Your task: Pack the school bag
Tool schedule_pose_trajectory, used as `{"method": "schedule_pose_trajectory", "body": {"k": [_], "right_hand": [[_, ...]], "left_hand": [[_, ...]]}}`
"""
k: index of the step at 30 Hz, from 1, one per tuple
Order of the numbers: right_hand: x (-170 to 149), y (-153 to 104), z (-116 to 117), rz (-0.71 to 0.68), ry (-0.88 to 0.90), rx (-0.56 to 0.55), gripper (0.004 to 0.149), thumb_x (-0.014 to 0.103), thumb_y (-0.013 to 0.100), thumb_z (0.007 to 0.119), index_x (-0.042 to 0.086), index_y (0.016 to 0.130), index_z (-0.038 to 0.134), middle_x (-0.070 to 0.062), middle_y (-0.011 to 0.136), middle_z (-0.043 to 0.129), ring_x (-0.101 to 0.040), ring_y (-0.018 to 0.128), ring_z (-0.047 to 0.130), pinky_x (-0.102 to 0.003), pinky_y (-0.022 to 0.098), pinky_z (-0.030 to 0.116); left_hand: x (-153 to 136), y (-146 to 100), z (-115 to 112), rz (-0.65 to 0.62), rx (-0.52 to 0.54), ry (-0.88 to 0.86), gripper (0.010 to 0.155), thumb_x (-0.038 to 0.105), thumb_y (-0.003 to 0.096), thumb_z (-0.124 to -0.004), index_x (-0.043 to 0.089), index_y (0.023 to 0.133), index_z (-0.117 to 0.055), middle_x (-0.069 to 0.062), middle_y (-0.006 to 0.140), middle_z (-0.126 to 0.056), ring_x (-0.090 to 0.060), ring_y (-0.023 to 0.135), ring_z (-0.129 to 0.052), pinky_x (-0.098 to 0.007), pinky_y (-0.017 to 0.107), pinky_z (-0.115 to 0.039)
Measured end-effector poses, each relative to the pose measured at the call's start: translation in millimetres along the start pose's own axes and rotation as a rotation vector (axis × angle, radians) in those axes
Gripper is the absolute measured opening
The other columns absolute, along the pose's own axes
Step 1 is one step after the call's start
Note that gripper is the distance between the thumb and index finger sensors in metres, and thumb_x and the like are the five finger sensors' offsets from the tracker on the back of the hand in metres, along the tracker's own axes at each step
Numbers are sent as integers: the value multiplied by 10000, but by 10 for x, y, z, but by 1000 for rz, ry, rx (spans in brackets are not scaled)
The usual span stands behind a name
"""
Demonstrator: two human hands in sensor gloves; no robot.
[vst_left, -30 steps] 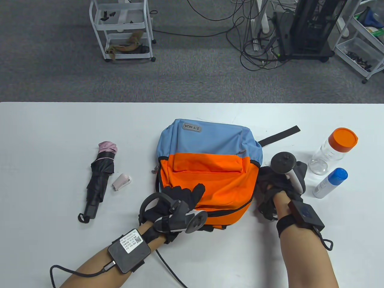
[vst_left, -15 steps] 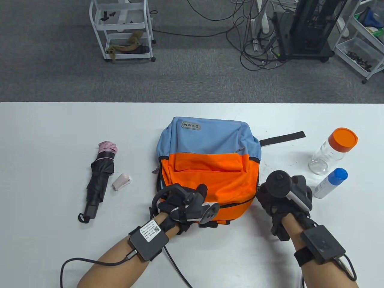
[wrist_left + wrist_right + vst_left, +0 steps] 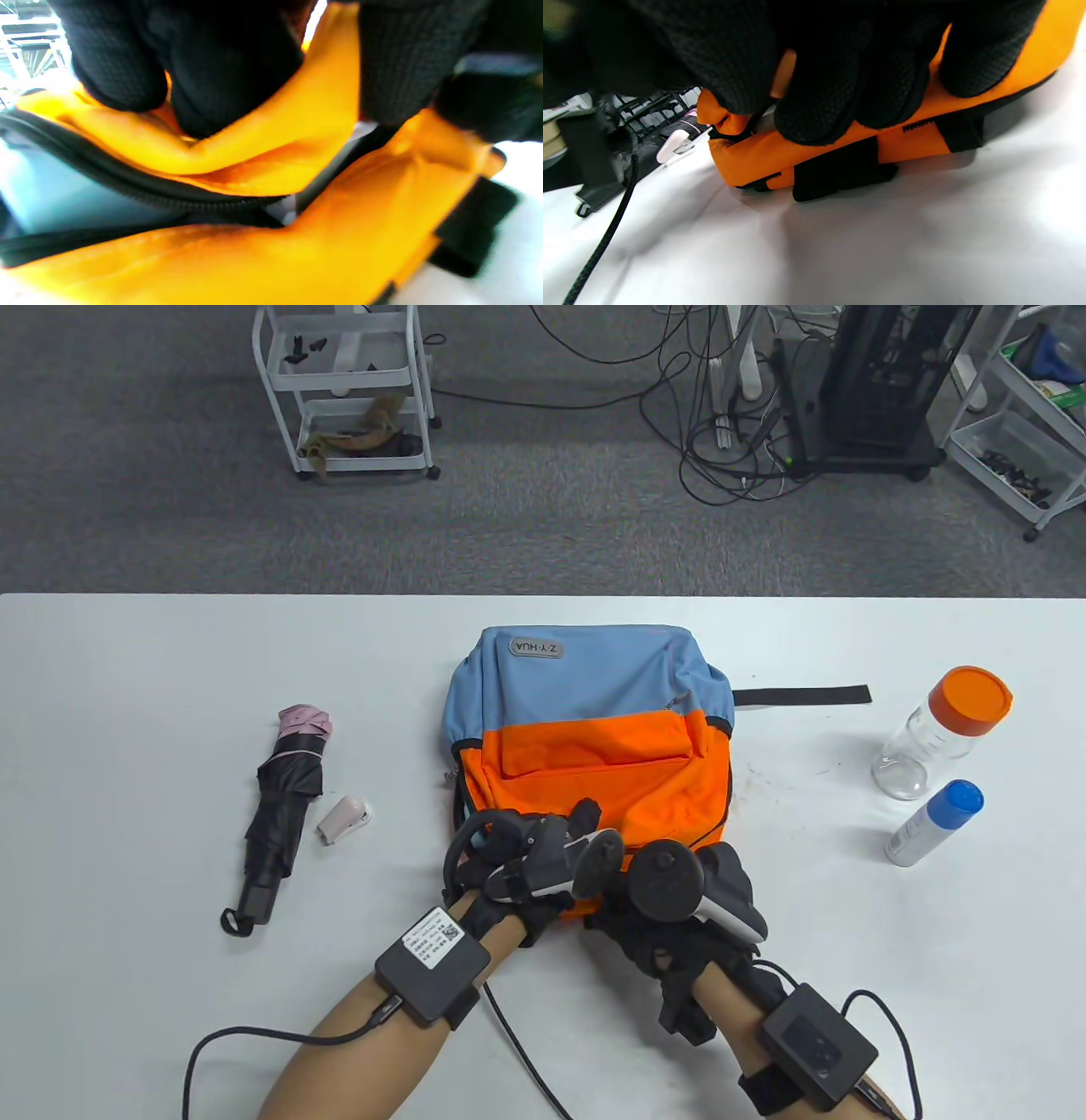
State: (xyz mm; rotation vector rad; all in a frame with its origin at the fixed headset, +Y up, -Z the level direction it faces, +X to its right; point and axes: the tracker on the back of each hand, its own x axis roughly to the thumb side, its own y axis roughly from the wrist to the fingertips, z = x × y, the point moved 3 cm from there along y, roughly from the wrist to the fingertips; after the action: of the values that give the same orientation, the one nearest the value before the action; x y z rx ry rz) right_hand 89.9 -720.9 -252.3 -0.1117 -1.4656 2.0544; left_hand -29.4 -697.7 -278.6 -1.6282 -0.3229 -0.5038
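A blue and orange backpack [image 3: 594, 712] lies flat mid-table, its orange end nearest me. My left hand [image 3: 560, 840] grips the bag's near edge; in the left wrist view its fingers [image 3: 229, 63] pinch a fold of orange fabric [image 3: 271, 140] above a black zipper [image 3: 127, 186]. My right hand [image 3: 653, 912] sits just right of it on the same edge. In the right wrist view its fingers [image 3: 840, 84] curl over the orange rim [image 3: 967, 101], thumb against them. Whether they hold a zipper pull is hidden.
Left of the bag lie a folded black and pink umbrella [image 3: 284, 806] and a small pale pink item [image 3: 344, 819]. A clear bottle with an orange cap [image 3: 942, 729] and a white bottle with a blue cap [image 3: 933, 823] lie right. A black strap [image 3: 802, 696] trails right.
My right hand has left the bag's right side and come to its near edge beside the left hand. The left hand slid right. The bag shifted slightly away and turned.
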Motion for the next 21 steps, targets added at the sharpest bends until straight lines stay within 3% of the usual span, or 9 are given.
{"method": "schedule_pose_trajectory", "body": {"k": [3, 4, 7, 9, 12, 15, 18, 21], "right_hand": [[-44, -39, -85, -36, 83, -7, 507, 266, 490, 882, -97, 842, 898, -206, 661, 1060, -518, 692, 966, -781, 572, 758], [-50, -59, -103, -34, 111, 2, 513, 263, 491, 881, -99, 854, 891, -207, 668, 1059, -520, 698, 963, -780, 576, 756], [-81, -109, -92, -23, 173, 48, 550, 229, 498, 867, -127, 917, 833, -226, 732, 1029, -538, 747, 929, -786, 593, 735], [-107, -126, -74, -31, 194, 48, 554, 210, 496, 861, -129, 932, 819, -232, 753, 1018, -545, 759, 920, -791, 595, 730], [-121, -164, -51, -53, 203, 42, 560, 195, 493, 855, -134, 944, 803, -233, 770, 1009, -546, 772, 911, -790, 600, 729], [-128, -203, -6, -107, 162, 5, 561, 199, 491, 857, -128, 944, 801, -226, 771, 1010, -538, 777, 914, -796, 601, 725], [-72, -238, 38, -175, 171, 13, 561, 198, 496, 854, -136, 944, 796, -229, 769, 1007, -544, 781, 911, -815, 598, 709], [55, -262, 72, -174, 136, -26, 588, 197, 491, 860, -192, 927, 791, -238, 745, 1013, -538, 768, 925, -813, 597, 717]], "left_hand": [[-50, -345, 257, -3, 127, 53, 882, 624, 482, -928, 147, 1168, -646, -108, 951, -976, -311, 690, -1074, -660, 626, -827], [-74, -468, 352, 12, 164, 74, 830, 621, 485, -924, 167, 1140, -693, -95, 948, -968, -307, 698, -1063, -661, 632, -823], [-182, -713, 494, 38, 214, -31, 539, 556, 526, -898, 217, 945, -892, -3, 716, -1073, -208, 510, -1114, -598, 560, -901], [-239, -747, 412, 49, 146, -187, 491, 536, 558, -864, 206, 916, -927, -4, 676, -1099, -200, 468, -1131, -583, 536, -919], [-192, -646, 99, 52, -19, -455, 550, 522, 592, -810, 137, 975, -901, -76, 751, -1102, -262, 530, -1142, -608, 545, -898], [-71, -557, -91, 17, -8, -570, 621, 537, 591, -764, 91, 1006, -882, -139, 793, -1098, -324, 576, -1143, -637, 551, -877], [-11, -534, -220, 5, 35, -548, 691, 567, 588, -696, 64, 1038, -844, -166, 841, -1082, -347, 622, -1139, -643, 563, -871], [-4, -558, -348, 22, 62, -722, 721, 528, 575, -708, -18, 1033, -814, -203, 834, -1076, -361, 614, -1138, -651, 545, -875]]}}
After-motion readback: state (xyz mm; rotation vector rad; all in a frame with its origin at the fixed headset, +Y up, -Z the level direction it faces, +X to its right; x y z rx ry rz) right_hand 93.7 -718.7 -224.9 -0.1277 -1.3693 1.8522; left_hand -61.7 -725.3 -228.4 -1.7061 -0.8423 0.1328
